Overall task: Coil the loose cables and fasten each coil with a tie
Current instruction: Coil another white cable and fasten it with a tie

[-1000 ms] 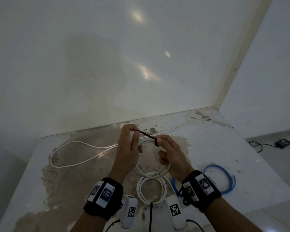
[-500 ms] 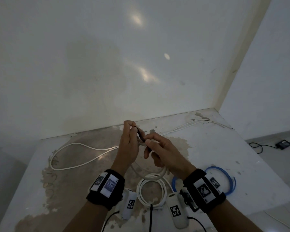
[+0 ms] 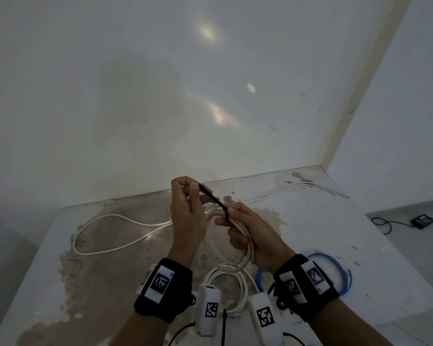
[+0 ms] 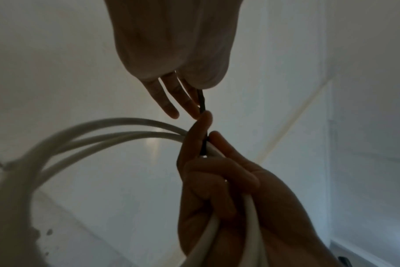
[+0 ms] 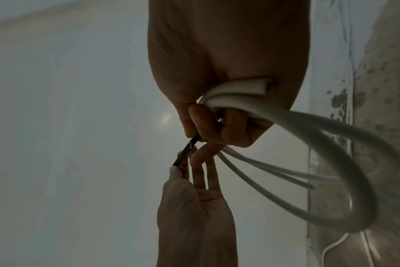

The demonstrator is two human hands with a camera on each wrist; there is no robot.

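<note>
Above the middle of the bench (image 3: pixel 323 221), the right hand (image 3: pixel 250 236) has its fingers clamped around the white cable coil (image 3: pixel 238 248), bunching the loops so they cannot spring apart. The left hand (image 3: pixel 188 213) pinches the free end of the black tie (image 3: pixel 211 195) and holds it taut, probably to cinch it. A second white coil (image 3: pixel 231 285) and a blue coil (image 3: pixel 335 268) lie near the person.

Your head camera looks down over the table (image 3: pixel 335 221); both wrist cameras sit close, sharing the black tie (image 4: pixel 202 101) above it.
</note>
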